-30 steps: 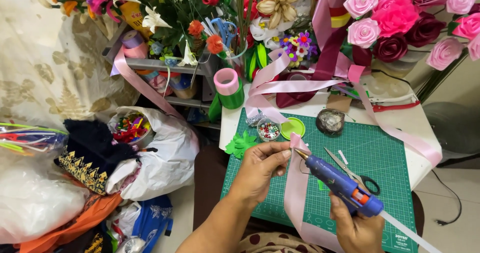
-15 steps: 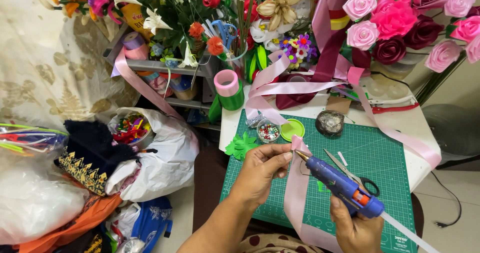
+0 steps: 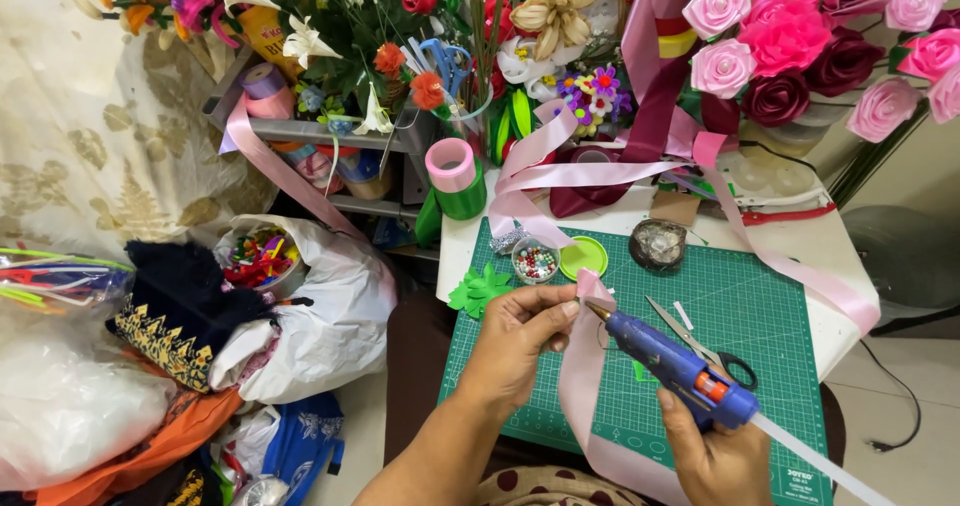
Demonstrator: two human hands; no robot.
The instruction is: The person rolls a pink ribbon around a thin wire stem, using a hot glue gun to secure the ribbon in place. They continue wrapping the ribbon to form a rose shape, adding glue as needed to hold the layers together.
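One pink ribbon lies over the near edge of the green mat; the left hand pinches its folded end. The right hand wraps one blue glue gun, nozzle touching the fold. One pair of scissors lies beside it, with open mat toward the right edge. The white table is crowded with flowers.

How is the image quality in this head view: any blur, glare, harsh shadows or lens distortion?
Head view: lighting is even and bright, with only soft shadows. The left hand, the pink ribbon and the blue glue gun in the right hand are sharp. No strong glare on the green cutting mat. Wide-angle stretch shows towards the edges.
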